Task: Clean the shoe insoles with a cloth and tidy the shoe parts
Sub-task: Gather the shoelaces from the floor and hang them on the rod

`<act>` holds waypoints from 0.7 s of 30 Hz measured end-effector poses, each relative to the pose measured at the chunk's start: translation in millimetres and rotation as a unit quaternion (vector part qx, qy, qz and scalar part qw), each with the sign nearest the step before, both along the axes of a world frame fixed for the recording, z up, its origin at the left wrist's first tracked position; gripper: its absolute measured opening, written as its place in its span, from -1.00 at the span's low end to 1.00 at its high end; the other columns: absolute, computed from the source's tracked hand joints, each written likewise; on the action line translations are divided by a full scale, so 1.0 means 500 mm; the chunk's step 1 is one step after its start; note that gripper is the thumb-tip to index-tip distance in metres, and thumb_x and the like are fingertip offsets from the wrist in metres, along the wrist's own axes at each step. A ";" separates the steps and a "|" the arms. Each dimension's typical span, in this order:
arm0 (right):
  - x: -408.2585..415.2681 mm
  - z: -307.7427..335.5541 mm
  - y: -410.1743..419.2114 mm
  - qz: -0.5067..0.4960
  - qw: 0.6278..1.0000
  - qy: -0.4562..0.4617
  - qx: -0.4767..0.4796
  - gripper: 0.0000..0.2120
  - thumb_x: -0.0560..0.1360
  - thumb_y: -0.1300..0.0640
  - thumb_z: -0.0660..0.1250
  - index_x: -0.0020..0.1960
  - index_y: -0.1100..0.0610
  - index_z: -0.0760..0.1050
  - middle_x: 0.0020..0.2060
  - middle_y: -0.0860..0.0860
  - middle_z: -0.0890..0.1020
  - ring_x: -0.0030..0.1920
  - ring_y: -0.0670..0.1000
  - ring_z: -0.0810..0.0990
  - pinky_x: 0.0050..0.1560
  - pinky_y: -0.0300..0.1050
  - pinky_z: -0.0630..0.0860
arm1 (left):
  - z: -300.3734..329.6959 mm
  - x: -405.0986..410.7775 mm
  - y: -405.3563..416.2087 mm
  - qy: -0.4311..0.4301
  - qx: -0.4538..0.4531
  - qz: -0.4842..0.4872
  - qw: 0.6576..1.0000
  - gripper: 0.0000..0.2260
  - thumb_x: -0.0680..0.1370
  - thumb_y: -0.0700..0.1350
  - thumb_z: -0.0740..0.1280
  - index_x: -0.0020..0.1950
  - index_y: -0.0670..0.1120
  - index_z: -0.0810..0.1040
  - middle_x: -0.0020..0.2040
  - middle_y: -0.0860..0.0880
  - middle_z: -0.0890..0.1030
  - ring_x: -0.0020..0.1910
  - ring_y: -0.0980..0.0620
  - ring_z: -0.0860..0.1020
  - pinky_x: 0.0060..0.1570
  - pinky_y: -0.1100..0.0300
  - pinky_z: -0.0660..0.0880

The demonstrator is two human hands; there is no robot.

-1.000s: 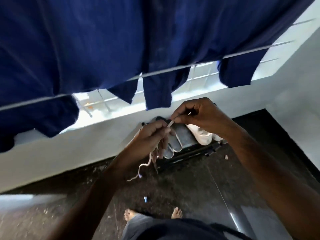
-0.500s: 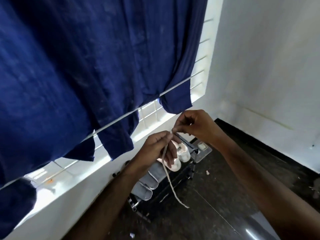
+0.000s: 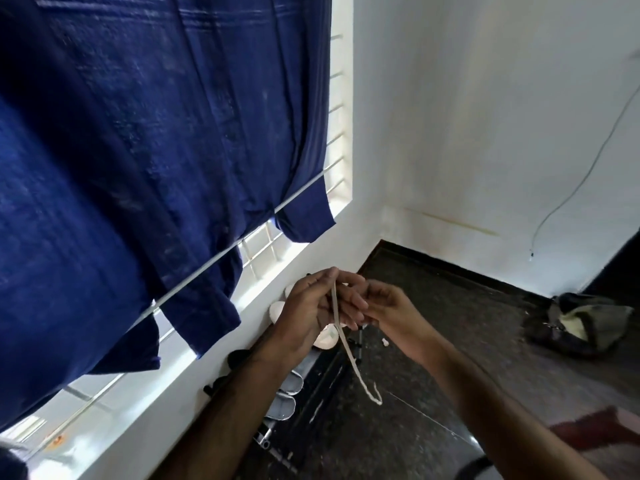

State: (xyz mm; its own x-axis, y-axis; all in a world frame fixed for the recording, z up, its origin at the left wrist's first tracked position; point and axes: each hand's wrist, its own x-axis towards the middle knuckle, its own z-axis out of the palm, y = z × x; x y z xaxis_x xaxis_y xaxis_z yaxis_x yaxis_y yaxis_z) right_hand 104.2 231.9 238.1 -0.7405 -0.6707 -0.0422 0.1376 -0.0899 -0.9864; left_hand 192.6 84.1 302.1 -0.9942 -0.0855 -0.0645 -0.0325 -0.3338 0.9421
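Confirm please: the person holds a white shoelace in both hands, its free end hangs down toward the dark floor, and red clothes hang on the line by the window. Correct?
Not quite. In the head view the clothes on the line are dark blue, not red. The rest holds: the left hand and right hand hold the white shoelace, whose free end hangs toward the dark floor.

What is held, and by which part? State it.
A white shoelace, pinched near its upper end by the left hand; the right hand touches it alongside. The rest dangles free.

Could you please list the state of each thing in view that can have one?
Shoelace: pinched in the left hand, loose end dangling.
Right hand: fingers at the lace.
Blue clothes: hanging on the line.
Grey insoles: lying on the rack.
Bag: slumped on the floor.
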 end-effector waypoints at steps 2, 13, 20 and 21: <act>0.043 -0.029 0.017 0.058 0.996 -0.068 0.000 -0.65 0.65 0.08 0.24 0.27 0.33 0.52 0.10 0.28 0.65 0.12 0.27 0.63 0.24 0.13 0.54 | -0.004 0.005 0.005 -0.013 0.030 0.004 0.999 -0.62 0.72 -0.08 0.09 0.09 -0.25 0.64 -0.18 -0.22 0.70 -0.28 -0.09 0.68 -0.25 0.08 0.63; 0.063 -0.086 0.083 0.125 0.974 -0.163 0.096 -0.71 0.66 -0.04 0.25 -0.16 0.10 0.51 -0.35 0.00 0.36 -0.34 -0.04 0.36 -0.17 -0.13 0.46 | -0.001 -0.014 0.050 -0.032 0.066 0.027 0.997 -0.62 0.71 -0.06 0.11 -0.07 -0.19 0.65 -0.28 -0.20 0.69 -0.35 -0.09 0.68 -0.32 0.10 0.64; -0.128 0.052 0.076 0.049 0.980 -0.134 0.138 -0.66 0.66 0.01 0.24 -0.26 0.08 0.43 -0.46 -0.06 0.23 -0.44 -0.06 0.16 -0.41 -0.19 0.15 | -0.031 -0.069 0.084 -0.081 0.019 0.033 0.996 -0.57 0.69 -0.08 0.13 -0.13 -0.22 0.71 -0.14 -0.32 0.71 -0.20 -0.21 0.73 -0.15 -0.02 0.68; -0.152 0.076 0.073 0.051 0.982 -0.121 0.132 -0.66 0.65 -0.01 0.26 -0.27 0.08 0.44 -0.46 -0.06 0.21 -0.45 -0.06 0.14 -0.44 -0.20 0.14 | -0.035 -0.081 0.090 -0.091 0.008 0.038 0.995 -0.57 0.69 -0.09 0.14 -0.12 -0.23 0.73 -0.10 -0.34 0.71 -0.13 -0.24 0.73 -0.05 -0.06 0.67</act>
